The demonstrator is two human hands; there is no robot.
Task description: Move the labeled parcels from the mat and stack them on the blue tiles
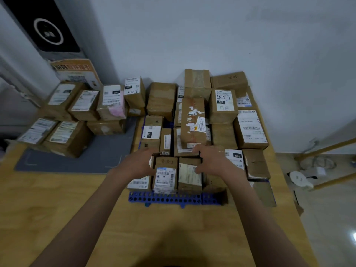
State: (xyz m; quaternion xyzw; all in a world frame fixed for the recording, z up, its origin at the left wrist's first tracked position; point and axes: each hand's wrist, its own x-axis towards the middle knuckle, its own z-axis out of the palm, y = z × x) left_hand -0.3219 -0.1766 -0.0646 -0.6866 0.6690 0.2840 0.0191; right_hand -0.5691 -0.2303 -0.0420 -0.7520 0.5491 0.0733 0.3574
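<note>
1. Readable writing: on the blue tiles [165,199], a tall parcel at the far right of the stack [222,105] has a white label with handwritten "2-1" and a black patch reading "122".
2. A parcel near the left edge of the stack [152,132] shows "220" on its label; another just right of the right hand [236,158] shows "010".
3. The small front parcel [166,175] has handwriting on its brown top, too blurred to read, and a barcode label on its near face.
4. A long parcel [192,122] with torn label scraps and red marks lies on top of the middle of the stack.
5. On the grey mat [96,157], toward the table's far left corner, labeled parcels sit in a cluster; one [134,91] shows "220" with handwriting, another [111,102] has a pink patch.
6. An orange and white sign [75,72] with a QR code leans behind them; its text is unreadable.
7. The left hand [140,162] is pressed against the left side of the small front parcel, fingers curled over its far edge.
8. The right hand [210,160] rests on the neighbouring parcel [189,175], fingers bent over its top, thumb on its pale label.
9. Both arms reach forward over the wooden table [173,228], hands close together, holding the pair between them at the near edge of the tiles.
</note>
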